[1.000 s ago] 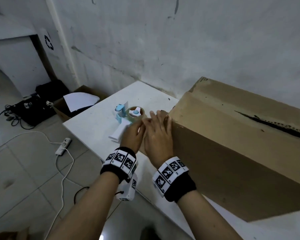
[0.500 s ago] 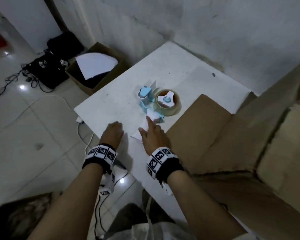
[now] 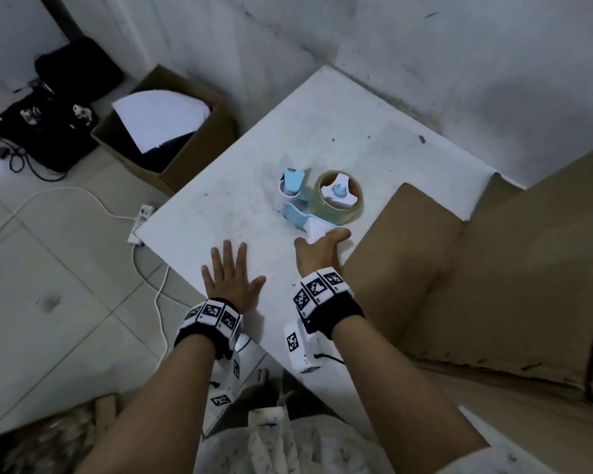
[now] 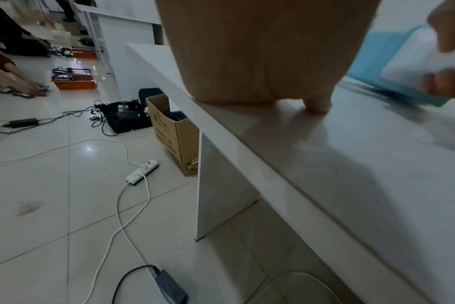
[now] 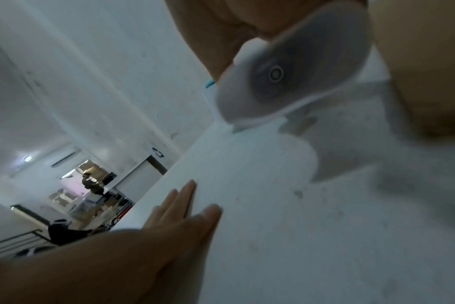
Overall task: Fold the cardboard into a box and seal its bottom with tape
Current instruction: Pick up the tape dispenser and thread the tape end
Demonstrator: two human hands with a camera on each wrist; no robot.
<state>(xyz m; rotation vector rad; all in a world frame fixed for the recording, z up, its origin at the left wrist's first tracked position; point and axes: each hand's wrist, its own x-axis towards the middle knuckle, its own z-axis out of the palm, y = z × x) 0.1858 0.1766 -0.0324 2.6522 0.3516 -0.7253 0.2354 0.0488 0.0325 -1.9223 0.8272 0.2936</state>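
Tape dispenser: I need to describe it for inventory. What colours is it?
Light blue and white tape dispenser, clearest in the head view.

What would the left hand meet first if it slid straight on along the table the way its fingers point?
Probably nothing on the table: the left hand lies flat, fingers pointing up-frame, left of the tape dispenser. The path looks free to the far edge, though depth is uncertain.

Tape dispenser (image 3: 317, 208) on table (image 3: 373, 138), left of cardboard box (image 3: 493, 268); hands nearer.
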